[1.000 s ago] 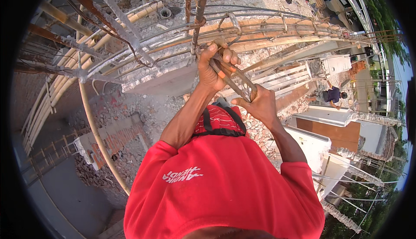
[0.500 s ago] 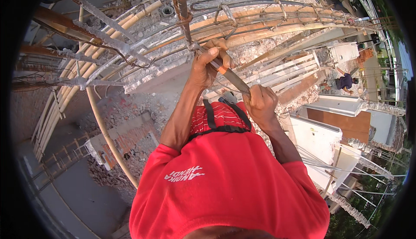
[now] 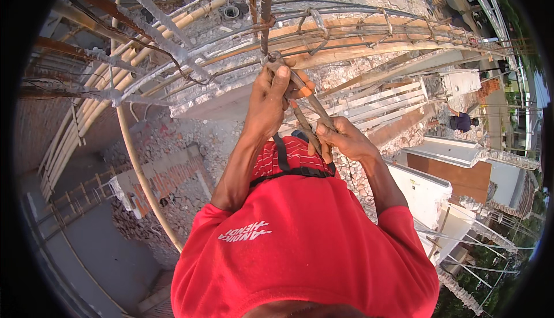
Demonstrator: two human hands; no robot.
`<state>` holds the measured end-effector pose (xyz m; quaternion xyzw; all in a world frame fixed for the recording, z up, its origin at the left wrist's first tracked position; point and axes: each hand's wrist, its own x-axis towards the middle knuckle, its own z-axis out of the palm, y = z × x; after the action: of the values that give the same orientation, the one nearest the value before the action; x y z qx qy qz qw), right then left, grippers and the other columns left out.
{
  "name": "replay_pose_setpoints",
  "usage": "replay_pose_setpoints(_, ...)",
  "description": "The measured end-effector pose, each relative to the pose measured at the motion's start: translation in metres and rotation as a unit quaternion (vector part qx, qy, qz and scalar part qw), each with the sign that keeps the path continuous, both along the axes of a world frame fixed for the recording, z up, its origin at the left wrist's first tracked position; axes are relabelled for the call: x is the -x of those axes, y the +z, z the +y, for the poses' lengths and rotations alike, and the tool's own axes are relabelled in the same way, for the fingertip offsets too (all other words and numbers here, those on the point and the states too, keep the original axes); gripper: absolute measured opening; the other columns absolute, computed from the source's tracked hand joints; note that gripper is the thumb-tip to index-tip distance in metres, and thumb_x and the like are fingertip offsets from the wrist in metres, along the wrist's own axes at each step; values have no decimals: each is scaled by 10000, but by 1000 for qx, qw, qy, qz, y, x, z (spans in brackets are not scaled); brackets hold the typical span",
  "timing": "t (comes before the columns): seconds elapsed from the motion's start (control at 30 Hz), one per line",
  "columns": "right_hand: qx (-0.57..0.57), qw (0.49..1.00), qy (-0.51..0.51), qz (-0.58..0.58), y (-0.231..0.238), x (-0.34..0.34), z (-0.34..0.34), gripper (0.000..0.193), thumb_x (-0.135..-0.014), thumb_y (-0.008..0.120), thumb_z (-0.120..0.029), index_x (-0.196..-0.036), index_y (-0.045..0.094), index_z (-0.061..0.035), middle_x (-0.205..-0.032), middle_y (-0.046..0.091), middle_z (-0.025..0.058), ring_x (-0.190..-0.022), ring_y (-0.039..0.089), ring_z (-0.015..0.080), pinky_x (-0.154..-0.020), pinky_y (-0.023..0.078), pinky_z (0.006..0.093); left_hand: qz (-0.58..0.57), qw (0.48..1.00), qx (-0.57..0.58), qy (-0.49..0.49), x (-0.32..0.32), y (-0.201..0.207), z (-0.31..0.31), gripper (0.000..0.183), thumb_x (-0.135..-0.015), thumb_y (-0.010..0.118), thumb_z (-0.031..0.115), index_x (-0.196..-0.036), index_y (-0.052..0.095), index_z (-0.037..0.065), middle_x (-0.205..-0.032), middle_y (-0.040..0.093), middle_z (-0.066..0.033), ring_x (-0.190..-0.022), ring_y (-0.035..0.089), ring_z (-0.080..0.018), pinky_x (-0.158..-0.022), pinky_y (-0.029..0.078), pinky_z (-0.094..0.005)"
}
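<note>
A pair of long-handled pincers (image 3: 315, 106), dull metal with orange patches, is in front of me. Its head meets the lower end of a rusty upright rebar (image 3: 266, 18). My left hand (image 3: 267, 98) is closed around the pincers just below the head, thumb on top, hiding part of the tool there. Lower down, my right hand (image 3: 348, 138) grips the handle ends, its fingers reaching across to the second handle. The two handles stand a little apart. Whether the jaws bite on wire or bar is too small to tell.
Bent rebars with tie loops (image 3: 323, 24) run along a wooden board (image 3: 375, 34) beyond my hands. Concrete-crusted bars (image 3: 156, 35) and bamboo poles (image 3: 135, 168) stand at left. Rubble and broken white wall pieces (image 3: 420, 186) lie below. Another person (image 3: 461, 122) is at far right.
The pincers' handles have spread apart, and the second one now shows. My right hand has turned, its fingers loosening from a fist to span both handles. The view has shifted slightly.
</note>
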<state>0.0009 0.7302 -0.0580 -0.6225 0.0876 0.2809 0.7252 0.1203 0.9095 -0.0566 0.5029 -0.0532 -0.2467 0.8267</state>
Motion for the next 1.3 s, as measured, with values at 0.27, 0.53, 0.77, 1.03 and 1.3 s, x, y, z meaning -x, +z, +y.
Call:
replay_pose_setpoints(0.27,-258,951,24,170,-17,3,22,462,-1033,573,-487,-1020,644,-31,-680,593,52,-580,594,183,-473,427,337,-57,995,-21,-73,-7,-2,15,539,-1074,460,497,-1292,495,5,-1048,694,-142,-981,724,-239,-735,572,-336)
replay_pose_setpoints(0.53,211,976,6,-56,-18,14,3,405,-1057,543,-404,-963,661,-28,-666,613,36,-580,603,144,-558,500,343,-68,988,-42,-134,-2,-35,18,539,-1081,437,493,-1195,594,-10,-1078,711,-187,-920,724,-234,-818,621,-387)
replay_pose_setpoints(0.77,7,985,-171,-30,-37,49,-10,479,-980,681,-294,-1341,585,6,-1088,696,101,-909,647,156,-741,555,318,27,982,-82,-167,14,-41,-37,483,-1090,475,417,-1119,618,-43,-938,698,-129,-783,703,-202,-648,603,-330)
replay_pose_setpoints(1.03,-261,932,-208,-143,-34,62,-42,1005,-857,810,-394,-1568,230,16,-1494,478,280,-1224,628,333,-941,560,405,-76,953,-145,-254,-17,-41,-86,448,-1115,419,365,-1094,643,-23,-904,702,-112,-732,675,-173,-551,541,-302)
replay_pose_setpoints(1.3,-82,948,-278,-128,-48,56,-52,645,-1044,522,-465,-1391,500,79,-1322,638,230,-1152,660,268,-1054,480,405,-134,953,-178,-206,13,-20,-94,474,-1124,363,372,-1131,615,-30,-949,717,-128,-809,734,-203,-571,597,-317)
